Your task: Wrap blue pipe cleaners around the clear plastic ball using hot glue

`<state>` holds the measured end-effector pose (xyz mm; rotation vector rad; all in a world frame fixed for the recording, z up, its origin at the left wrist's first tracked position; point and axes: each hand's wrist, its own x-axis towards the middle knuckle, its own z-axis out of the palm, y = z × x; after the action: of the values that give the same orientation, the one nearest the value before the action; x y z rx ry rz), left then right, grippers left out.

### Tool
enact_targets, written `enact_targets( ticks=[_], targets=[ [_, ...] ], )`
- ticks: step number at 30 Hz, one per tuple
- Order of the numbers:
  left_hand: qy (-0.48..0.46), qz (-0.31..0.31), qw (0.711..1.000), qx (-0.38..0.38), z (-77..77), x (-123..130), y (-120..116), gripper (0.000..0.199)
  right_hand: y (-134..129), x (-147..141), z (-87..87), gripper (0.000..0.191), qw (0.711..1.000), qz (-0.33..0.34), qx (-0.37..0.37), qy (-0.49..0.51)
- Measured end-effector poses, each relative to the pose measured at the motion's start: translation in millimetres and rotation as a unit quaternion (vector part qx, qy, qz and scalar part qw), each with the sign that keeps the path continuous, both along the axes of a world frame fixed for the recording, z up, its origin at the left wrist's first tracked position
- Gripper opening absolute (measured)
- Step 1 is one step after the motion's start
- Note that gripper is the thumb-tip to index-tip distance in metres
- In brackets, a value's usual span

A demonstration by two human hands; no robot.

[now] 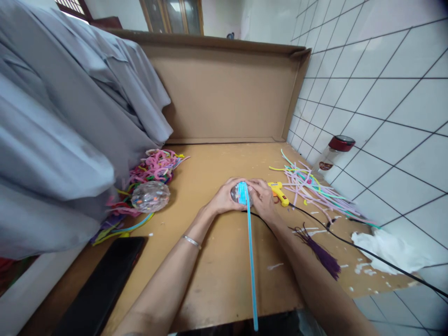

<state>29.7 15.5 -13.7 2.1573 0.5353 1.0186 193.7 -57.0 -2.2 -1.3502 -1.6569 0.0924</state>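
At the middle of the table, my left hand [223, 198] is wrapped round the left side of a small clear round object [235, 195]. Rows of bright blue pipe cleaner [241, 192] cover part of its face. From there a long free length of the blue pipe cleaner [251, 261] runs down past the table's front edge. My right hand [263, 199] is closed on the object's right side, its fingertips at the top of the blue strip. A yellow glue gun [279, 193] lies just right of that hand.
Coloured pipe cleaners [159, 165] and a larger clear ball [150, 197] are at left, near a grey cloth [70, 102] and black phone [105, 280]. At right are loose pipe cleaners [315, 186], a jar [331, 156], purple tassel [320, 252], white tissue [385, 249] and black cord [350, 240].
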Motion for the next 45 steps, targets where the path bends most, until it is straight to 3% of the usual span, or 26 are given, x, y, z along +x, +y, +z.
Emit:
enact_targets(
  ticks=[11,20,27,35,45],
  targets=[
    [0.003,-0.007,1.0,0.001,1.4,0.6,-0.3,0.086,-5.8,-4.4,12.7,0.034,0.996,-0.036,0.003,-0.086],
    [0.024,-0.02,1.0,0.0,6.3,-0.9,-2.3,0.091,-2.8,-2.7,11.3,0.034,0.994,-0.039,0.005,-0.106],
    [0.04,0.006,0.999,-0.036,10.2,-0.7,-7.4,0.104,-2.6,-3.4,8.7,0.034,0.994,-0.039,0.004,-0.103],
    [0.026,0.002,0.999,-0.022,6.7,0.8,-4.7,0.09,-3.9,-4.7,4.5,0.036,0.995,-0.039,0.004,-0.086],
    [0.018,-0.003,1.0,-0.014,7.5,0.7,-4.2,0.09,-4.8,-8.8,3.6,0.04,0.995,-0.045,0.002,-0.085]
  ],
)
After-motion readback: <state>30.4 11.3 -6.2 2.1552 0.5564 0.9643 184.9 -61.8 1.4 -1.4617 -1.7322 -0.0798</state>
